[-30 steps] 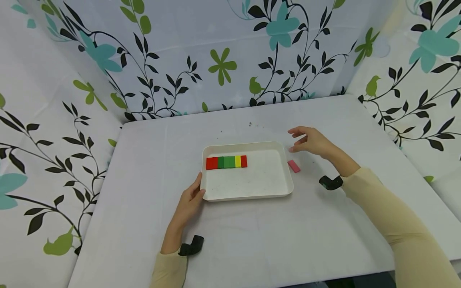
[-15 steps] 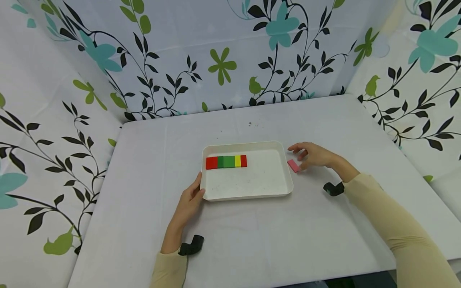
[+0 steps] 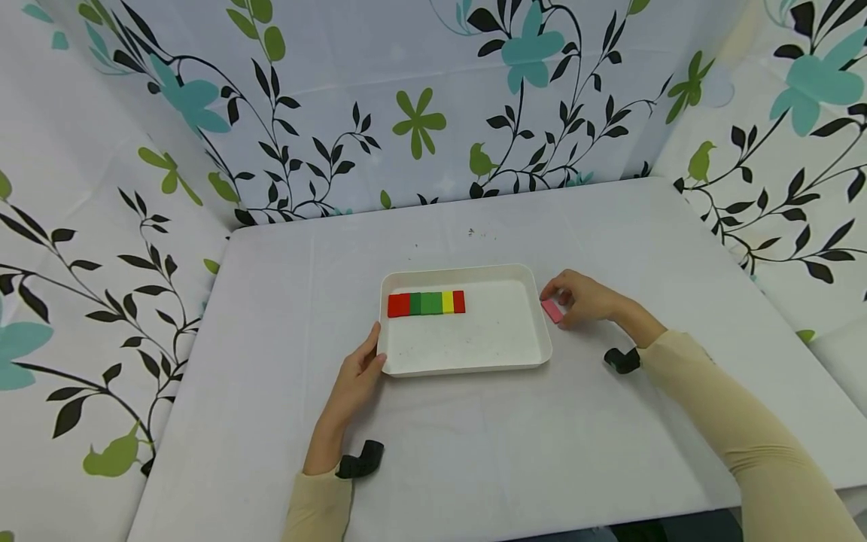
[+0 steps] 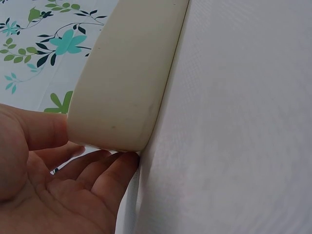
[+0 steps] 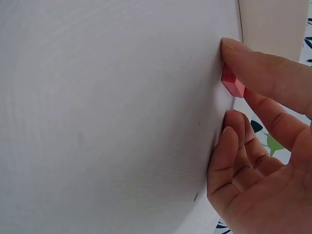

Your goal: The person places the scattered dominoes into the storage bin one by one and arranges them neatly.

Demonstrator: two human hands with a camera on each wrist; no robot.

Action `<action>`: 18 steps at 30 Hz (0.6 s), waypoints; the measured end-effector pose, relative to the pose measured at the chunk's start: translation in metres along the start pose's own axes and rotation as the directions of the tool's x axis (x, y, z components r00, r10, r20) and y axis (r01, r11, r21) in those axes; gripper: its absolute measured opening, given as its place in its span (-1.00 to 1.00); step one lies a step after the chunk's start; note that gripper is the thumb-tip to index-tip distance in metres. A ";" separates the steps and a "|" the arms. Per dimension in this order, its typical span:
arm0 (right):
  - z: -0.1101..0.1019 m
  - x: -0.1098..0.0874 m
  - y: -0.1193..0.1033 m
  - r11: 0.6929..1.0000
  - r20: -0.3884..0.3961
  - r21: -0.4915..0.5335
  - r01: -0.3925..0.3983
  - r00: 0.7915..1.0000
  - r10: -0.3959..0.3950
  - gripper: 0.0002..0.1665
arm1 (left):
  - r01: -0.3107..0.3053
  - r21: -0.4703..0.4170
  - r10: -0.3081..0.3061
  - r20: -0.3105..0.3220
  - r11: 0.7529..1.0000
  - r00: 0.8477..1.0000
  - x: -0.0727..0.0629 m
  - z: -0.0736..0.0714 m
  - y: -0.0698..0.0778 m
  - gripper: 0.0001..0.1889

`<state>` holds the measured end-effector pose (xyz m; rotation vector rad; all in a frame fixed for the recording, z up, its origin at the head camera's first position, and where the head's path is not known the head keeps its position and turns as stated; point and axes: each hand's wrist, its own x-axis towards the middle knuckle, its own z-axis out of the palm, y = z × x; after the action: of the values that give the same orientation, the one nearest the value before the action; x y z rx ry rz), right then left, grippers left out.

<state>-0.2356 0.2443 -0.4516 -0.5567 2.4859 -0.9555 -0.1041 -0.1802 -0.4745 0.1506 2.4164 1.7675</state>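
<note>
In the head view, a shallow cream tray [image 3: 484,342] holds a row of red [image 3: 399,305], green [image 3: 430,303] and yellow blocks [image 3: 448,302] along its upper left. My left hand [image 3: 354,384] grips the tray's left end near the front corner. Up close in the left wrist view, the thumb [image 4: 46,129] presses the side while curled fingers [image 4: 117,178] meet the lower edge. A pink eraser [image 3: 552,311] with a slanted end lies just right of the tray. My right hand [image 3: 586,298] pinches this eraser between thumb and index finger, low at the tabletop.
White cloth covers the table [image 3: 433,452]. Small dark specks [image 3: 472,233] dot it behind the tray. Patterned curtains [image 3: 339,98] with leaves and flowers rise at the back and both sides. A black wrist-worn device [image 3: 622,360] sits by each sleeve.
My right hand has come down from behind the eraser toward it, and its thumb and index finger have closed on it. The left hand and the tray stay in place.
</note>
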 end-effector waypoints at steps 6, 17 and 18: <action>0.001 -0.001 -0.001 1.000 -0.009 -0.008 -0.015 1.000 0.015 -0.45 | -0.029 -0.006 0.029 0.008 1.000 1.000 -0.001 -0.001 0.001 -0.38; -0.014 0.001 -0.013 0.998 -0.096 0.028 -0.050 0.994 0.053 -0.43 | -0.035 -0.008 0.035 0.002 0.999 0.999 -0.001 -0.001 -0.002 -0.39; -0.016 0.002 -0.016 0.998 -0.117 0.035 -0.050 0.992 0.054 -0.42 | -0.035 -0.008 0.035 0.001 0.999 0.999 -0.001 -0.001 -0.001 -0.38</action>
<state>-0.2419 0.2415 -0.4300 -0.4345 2.5704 -1.0334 -0.1037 -0.1819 -0.4755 0.1946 2.4202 1.7903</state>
